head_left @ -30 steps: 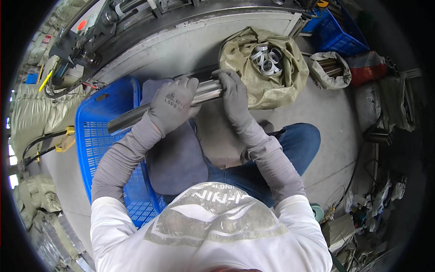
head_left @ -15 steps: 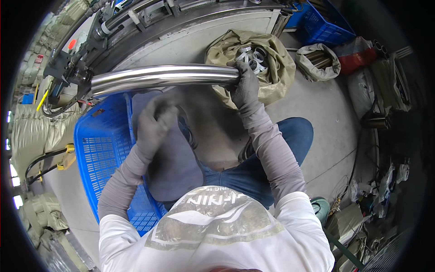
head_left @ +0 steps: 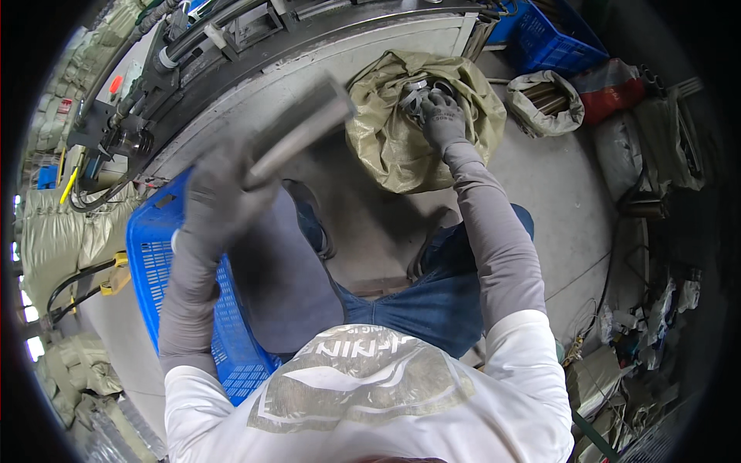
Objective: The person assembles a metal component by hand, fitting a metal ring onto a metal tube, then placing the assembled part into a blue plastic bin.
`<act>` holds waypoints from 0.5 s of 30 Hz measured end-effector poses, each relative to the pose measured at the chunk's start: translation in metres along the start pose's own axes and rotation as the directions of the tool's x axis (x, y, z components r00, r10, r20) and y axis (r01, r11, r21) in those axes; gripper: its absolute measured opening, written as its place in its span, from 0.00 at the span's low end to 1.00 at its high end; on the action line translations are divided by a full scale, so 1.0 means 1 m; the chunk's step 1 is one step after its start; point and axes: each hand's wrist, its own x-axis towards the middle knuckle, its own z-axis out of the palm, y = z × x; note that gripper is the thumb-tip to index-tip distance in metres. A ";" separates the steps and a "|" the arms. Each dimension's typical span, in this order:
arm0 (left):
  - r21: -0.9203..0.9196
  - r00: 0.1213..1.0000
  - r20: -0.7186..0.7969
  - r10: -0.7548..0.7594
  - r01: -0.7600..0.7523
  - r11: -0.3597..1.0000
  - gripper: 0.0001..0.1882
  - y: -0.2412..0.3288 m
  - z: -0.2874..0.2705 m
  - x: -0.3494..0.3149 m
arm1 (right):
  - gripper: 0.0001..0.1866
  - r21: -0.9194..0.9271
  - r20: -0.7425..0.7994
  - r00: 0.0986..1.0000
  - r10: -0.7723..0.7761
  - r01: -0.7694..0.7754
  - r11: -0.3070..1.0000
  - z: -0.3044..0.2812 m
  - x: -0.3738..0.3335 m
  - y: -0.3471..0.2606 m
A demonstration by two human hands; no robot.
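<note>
My gloved left hand, smeared by motion, is closed around the lower end of a shiny metal tube. The tube slants up and to the right over the floor, its far end wide and blurred. At the mouth of an olive woven sack, my gloved right hand reaches down onto metal ring-shaped parts. Its fingers bend in among these rings; the tips are hidden, so whether they grip one does not show. A grey padded cover lies over my left leg.
A blue plastic crate stands left of my leg. Beyond it is a dark machine bench with a clamp head. Right of the sack are a white bag of tubes, a red sack and another blue crate.
My right hand has let go of the tube and moved right into the sack. The tube, level across both sides before, is now tilted in my left hand, which has moved left and down.
</note>
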 end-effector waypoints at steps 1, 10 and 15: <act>0.054 0.999 0.040 0.022 -0.025 0.998 0.26 -0.008 0.019 -0.009 | 0.22 -0.048 0.162 0.985 0.053 -0.046 0.998 0.002 0.001 -0.003; 0.113 0.999 0.054 -0.006 0.000 0.994 0.24 -0.029 0.060 -0.030 | 0.27 0.098 0.169 0.968 0.188 -0.206 0.974 -0.006 -0.020 0.007; 0.112 0.998 0.063 0.003 -0.010 0.994 0.26 -0.028 0.054 -0.037 | 0.26 0.382 0.407 0.854 0.326 -0.483 0.788 -0.046 -0.012 -0.019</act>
